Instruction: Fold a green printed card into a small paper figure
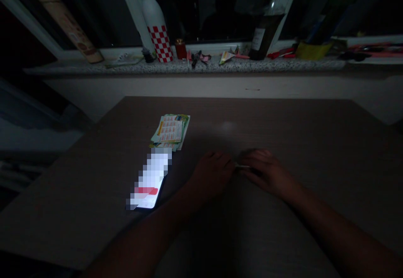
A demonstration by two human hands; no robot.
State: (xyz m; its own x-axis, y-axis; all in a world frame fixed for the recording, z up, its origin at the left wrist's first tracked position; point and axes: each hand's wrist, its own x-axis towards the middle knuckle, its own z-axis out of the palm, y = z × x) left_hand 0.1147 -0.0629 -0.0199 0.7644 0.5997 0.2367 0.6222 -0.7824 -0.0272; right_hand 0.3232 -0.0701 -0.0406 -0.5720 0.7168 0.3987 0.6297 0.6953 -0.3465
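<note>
A thin pale strip (242, 166) shows between my two hands, low over the table; its kind is too small and dim to make out. My right hand (269, 173) has its fingers curled round the strip's right end. At the other end is my left hand (214, 171), back upward and fingers bent together, with the fingertips in shadow. Left of my left hand lies a lit phone (149, 181), its screen partly blurred into blocks. A loose stack of printed cards (170, 131) rests just beyond the phone.
Behind the brown table (283, 122) runs a speckled windowsill (126, 69). On it stand a red-and-white checkered bottle (160, 38), a tan cylinder (71, 26), a small red jar (180, 49), a dark bottle (260, 38) and a green bottle (338, 7), among small clutter.
</note>
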